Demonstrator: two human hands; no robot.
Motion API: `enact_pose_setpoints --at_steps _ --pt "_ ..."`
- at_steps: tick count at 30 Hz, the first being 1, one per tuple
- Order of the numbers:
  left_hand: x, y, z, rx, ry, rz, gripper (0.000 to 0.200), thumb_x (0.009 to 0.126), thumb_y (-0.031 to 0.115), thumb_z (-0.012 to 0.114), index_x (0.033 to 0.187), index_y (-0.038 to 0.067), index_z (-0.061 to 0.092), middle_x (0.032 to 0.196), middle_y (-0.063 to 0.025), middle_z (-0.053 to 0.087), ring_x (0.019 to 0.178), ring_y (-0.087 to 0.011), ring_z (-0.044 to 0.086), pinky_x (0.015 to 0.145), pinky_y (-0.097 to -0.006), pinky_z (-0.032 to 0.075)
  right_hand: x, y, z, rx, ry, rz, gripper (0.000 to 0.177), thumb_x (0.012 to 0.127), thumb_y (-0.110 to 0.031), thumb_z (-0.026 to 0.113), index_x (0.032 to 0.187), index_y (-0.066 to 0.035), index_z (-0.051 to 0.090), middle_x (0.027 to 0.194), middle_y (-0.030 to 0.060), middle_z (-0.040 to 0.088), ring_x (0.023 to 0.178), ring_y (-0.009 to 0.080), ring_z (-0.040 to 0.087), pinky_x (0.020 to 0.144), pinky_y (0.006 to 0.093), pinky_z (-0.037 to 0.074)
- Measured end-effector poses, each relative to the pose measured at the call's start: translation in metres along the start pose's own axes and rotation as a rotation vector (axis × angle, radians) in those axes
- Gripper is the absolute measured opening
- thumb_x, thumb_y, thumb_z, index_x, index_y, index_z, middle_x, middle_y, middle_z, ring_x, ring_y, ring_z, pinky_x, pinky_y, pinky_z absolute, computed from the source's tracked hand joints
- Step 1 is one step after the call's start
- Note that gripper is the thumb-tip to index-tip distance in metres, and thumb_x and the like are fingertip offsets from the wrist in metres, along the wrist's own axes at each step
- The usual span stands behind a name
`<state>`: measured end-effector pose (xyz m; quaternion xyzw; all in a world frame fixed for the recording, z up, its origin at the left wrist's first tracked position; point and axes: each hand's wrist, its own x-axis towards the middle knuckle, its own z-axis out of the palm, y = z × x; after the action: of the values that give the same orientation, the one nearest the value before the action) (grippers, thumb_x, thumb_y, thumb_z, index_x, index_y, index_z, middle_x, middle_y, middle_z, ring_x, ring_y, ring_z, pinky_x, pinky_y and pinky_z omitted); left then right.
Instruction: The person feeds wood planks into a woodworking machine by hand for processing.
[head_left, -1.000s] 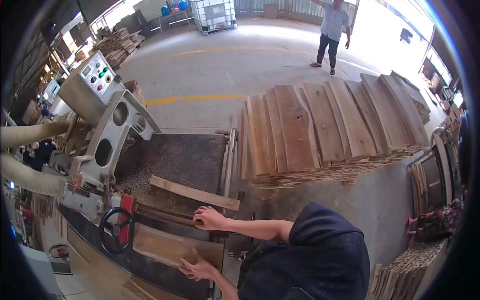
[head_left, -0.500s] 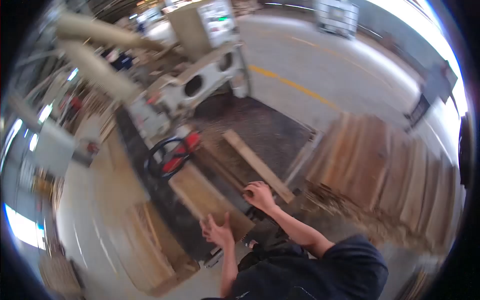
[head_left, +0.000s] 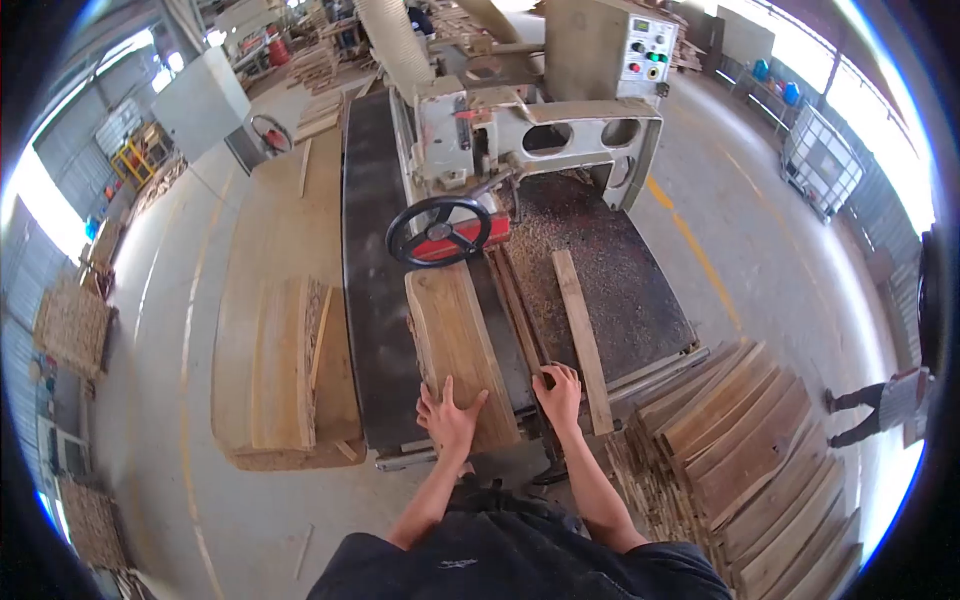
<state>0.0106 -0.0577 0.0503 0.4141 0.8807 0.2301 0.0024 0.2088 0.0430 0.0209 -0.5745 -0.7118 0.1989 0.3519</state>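
A wide wooden board (head_left: 452, 335) lies lengthwise on the machine's dark table, its far end below the black handwheel (head_left: 438, 232). My left hand (head_left: 452, 420) rests on the near end of this board with its fingers spread. To the right, my right hand (head_left: 559, 393) has its fingers curled at the near part of a long dark guide rail (head_left: 518, 308). Whether it grips the rail is hard to make out. A narrow wooden strip (head_left: 580, 335) lies right of the rail, beside my right hand.
The machine's pale frame (head_left: 560, 130) and control panel (head_left: 648, 52) stand beyond the handwheel. Stacked boards (head_left: 745, 430) are at the right, and more boards (head_left: 285, 360) lie on a wooden surface at the left. Another person (head_left: 880, 405) is at the far right.
The view has turned and steadied, so the machine now stands more upright and central. My left hand remains on the board and my right hand at the rail.
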Motion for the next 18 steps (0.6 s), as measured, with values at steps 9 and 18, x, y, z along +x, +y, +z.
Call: enact_pose_setpoints --at_steps 9,18 --pt "0.0015 -0.0039 0.0011 -0.018 -0.008 0.017 0.083 0.075 0.073 0.076 0.139 0.021 0.065 0.154 -0.0285 0.040 0.133 -0.0496 0.042 0.102 -0.0616 0.038 0.0009 -0.0050 -0.0014 -0.024 -0.030 0.033 0.028 0.090 -0.026 0.078 0.112 -0.009 0.074 0.127 0.0115 0.069 0.125 0.0326 0.058 0.103 0.0504 0.047" --pt "0.0017 -0.0032 -0.0017 -0.019 -0.043 0.002 0.086 0.077 0.078 0.071 0.140 0.021 0.064 0.155 -0.0274 0.039 0.135 -0.0489 0.040 0.104 -0.0609 0.036 0.0016 -0.0056 -0.0025 -0.027 -0.025 0.030 0.027 0.091 -0.028 0.077 0.111 -0.009 0.075 0.127 0.0120 0.069 0.125 0.0328 0.058 0.104 0.0499 0.047"
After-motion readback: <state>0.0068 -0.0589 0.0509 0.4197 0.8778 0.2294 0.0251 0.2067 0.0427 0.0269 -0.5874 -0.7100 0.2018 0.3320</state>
